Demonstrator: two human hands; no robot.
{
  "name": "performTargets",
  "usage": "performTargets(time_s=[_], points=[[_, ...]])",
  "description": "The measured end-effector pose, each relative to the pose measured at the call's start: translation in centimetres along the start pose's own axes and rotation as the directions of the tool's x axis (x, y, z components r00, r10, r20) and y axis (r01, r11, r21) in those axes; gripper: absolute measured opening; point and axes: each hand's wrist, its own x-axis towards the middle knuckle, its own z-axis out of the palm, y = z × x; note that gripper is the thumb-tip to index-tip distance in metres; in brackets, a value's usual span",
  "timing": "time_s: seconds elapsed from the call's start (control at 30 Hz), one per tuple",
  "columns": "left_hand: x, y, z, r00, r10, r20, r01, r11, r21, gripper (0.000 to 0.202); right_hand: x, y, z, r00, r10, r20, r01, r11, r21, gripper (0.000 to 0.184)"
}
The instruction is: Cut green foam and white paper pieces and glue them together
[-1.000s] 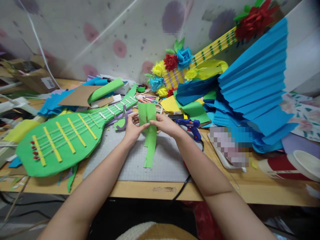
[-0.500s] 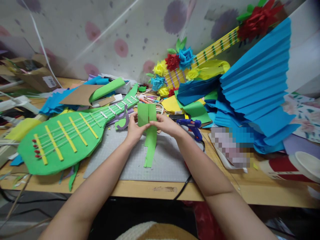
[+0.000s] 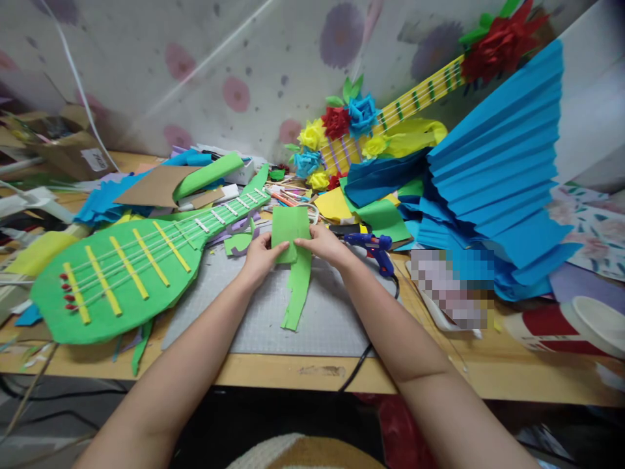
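Both hands hold a piece of green paper [image 3: 290, 223] above the grey cutting mat. My left hand [image 3: 263, 254] pinches its left edge, thumb on the front face. At the right edge, my right hand [image 3: 325, 246] grips it the same way, its thumb also in front. Below the hands a long strip of the green paper [image 3: 297, 296] hangs down, with an uneven left edge. The fingers behind the sheet are hidden. A green paper lute-like instrument [image 3: 127, 273] with yellow bars and white strings lies to the left of my hands.
The cutting mat [image 3: 205, 312] lies under my hands. A blue glue gun [image 3: 374, 244] with a black cable sits to the right. Pleated blue paper [image 3: 502, 169], a yellow flowered paper guitar [image 3: 420, 98] and paper scraps crowd the back. A paper cup [image 3: 561, 329] is at far right.
The two upper green parts, parted by a gap before, now show as one flat face. My hands have drawn slightly down and right with it.
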Motion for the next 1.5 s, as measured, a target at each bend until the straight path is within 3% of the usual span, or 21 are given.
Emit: performTargets(time_s=[0.13,0.4,0.57,0.67,0.87,0.97,1.07,1.17,1.33,1.43,1.5], points=[[-0.1,0.3,-0.1,0.999,-0.011,-0.032,0.010,0.999,-0.034,0.044,0.1,0.3,0.2,0.999,-0.049,-0.011,0.050,0.996,0.069,0.028],[-0.5,1.1,-0.1,0.994,-0.112,-0.001,0.112,0.993,-0.030,0.039,0.5,0.7,0.0,1.000,0.030,-0.006,-0.028,0.974,0.223,0.020],[-0.6,1.2,-0.2,0.985,-0.171,-0.012,0.172,0.983,0.066,0.034,0.4,0.5,-0.1,0.998,0.063,-0.024,-0.053,0.956,0.288,0.025],[-0.4,0.8,-0.3,0.985,-0.170,-0.011,0.171,0.985,0.032,0.038,0.4,0.4,-0.1,0.998,0.056,0.011,-0.057,0.941,0.333,0.028],[-0.5,0.8,-0.5,0.975,-0.219,0.037,0.218,0.976,0.023,0.043,0.5,0.6,-0.3,0.999,0.053,0.000,-0.050,0.955,0.291,0.028],[-0.7,1.1,-0.6,0.971,-0.232,0.060,0.232,0.973,0.000,0.045,0.2,0.5,-0.3,0.994,0.070,0.086,-0.094,0.943,0.319,0.030],[-0.7,1.2,-0.7,0.972,-0.233,0.014,0.233,0.973,0.001,0.044,0.1,0.4,-0.2,0.984,0.066,0.167,-0.123,0.927,0.355,0.035],[-0.7,1.2,-0.8,0.982,-0.190,-0.004,0.190,0.981,-0.023,0.045,0.1,0.4,-0.1,0.989,0.057,0.138,-0.105,0.924,0.367,0.041],[-0.9,1.5,-1.1,0.969,-0.229,0.092,0.229,0.973,0.008,0.043,-0.1,0.0,0.1,0.989,0.033,0.141,-0.080,0.934,0.348,0.037],[-0.8,2.2,-1.3,0.982,-0.187,0.012,0.186,0.982,0.031,0.043,-0.2,-0.2,-0.3,0.991,0.008,0.134,-0.048,0.953,0.298,0.029],[-0.6,2.9,-1.5,0.990,-0.097,-0.106,0.101,0.994,0.037,0.043,0.1,-0.1,-1.0,0.999,-0.029,-0.016,0.031,0.981,0.194,0.023]])
